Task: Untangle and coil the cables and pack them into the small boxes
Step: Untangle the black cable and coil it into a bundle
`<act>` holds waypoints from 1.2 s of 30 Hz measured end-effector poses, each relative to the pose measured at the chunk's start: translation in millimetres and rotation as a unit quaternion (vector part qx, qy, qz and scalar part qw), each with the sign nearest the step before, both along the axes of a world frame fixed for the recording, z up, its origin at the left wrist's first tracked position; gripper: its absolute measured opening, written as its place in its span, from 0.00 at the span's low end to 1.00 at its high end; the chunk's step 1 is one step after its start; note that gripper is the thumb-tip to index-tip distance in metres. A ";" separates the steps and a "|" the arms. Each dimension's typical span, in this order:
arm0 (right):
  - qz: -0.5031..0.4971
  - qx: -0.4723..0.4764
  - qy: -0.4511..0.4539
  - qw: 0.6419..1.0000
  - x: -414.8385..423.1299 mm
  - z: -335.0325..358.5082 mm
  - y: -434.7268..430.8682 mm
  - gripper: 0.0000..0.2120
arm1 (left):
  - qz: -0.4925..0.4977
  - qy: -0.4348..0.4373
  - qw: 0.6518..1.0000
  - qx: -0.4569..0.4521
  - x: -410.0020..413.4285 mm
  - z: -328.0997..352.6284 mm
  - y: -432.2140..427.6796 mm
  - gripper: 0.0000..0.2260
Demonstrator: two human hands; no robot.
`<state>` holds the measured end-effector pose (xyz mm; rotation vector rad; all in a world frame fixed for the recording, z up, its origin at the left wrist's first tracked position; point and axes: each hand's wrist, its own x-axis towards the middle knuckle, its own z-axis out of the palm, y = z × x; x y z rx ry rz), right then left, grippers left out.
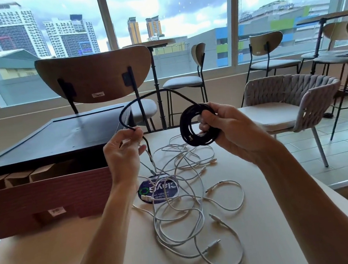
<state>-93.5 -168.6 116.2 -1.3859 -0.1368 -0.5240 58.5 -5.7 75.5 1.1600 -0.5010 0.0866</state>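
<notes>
The right hand [231, 131] is holding a coiled black cable [184, 129] above the far middle of the pale beige tabletop [42, 259]. Its grip is curled round the ring's right side, with a fingertip showing through the hole. The ring is standing roughly upright, its open face turned toward the camera. A loose length is leaving the top of the coil, arcing up and leftward, then dropping to the left hand [121, 155], whose grip is pinching it between thumb and forefinger. Below the pinch the tail is hanging almost straight down toward the tabletop.

Nearer, a tangle of thin white cables [187, 197] is sprawling over the tabletop, partly lying across a round dark blue sticker [160, 191]. To the left, a reddish-brown ribbed box [45, 192] is sitting with small brown cardboard boxes [17, 178] lined up along its open top.
</notes>
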 end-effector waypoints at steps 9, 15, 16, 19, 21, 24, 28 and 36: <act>0.098 0.083 -0.010 0.992 6.7 -3.9 6.1 0.11 | 0.129 -0.190 0.973 -0.014 -8.2 16.2 9.9 0.07; 0.009 0.033 0.017 0.999 6.4 -7.5 -3.7 0.08 | 0.109 -0.147 0.983 -0.026 -3.8 22.7 12.5 0.07; 0.011 0.038 0.020 0.999 7.4 -9.0 -3.8 0.09 | 0.081 -0.113 0.990 -0.036 -6.1 23.0 10.1 0.08; 0.042 0.064 0.018 0.997 10.4 -12.3 0.2 0.09 | 0.015 -0.022 0.997 -0.067 -14.1 22.6 2.4 0.09; 0.063 0.071 0.017 0.995 12.8 -13.8 4.3 0.09 | -0.023 0.025 0.996 -0.082 -19.2 22.3 -0.8 0.08; 0.061 0.062 0.023 0.996 16.0 -16.4 7.6 0.09 | -0.110 0.104 0.984 -0.093 -24.2 22.8 -1.1 0.07; 0.044 0.038 0.034 0.998 21.5 -22.3 13.0 0.10 | -0.223 0.218 0.948 -0.068 -31.3 21.1 -3.2 0.03; -0.062 -0.042 0.053 0.996 34.0 -34.9 20.4 0.11 | -0.279 0.248 0.926 0.065 -35.8 6.7 -17.0 0.12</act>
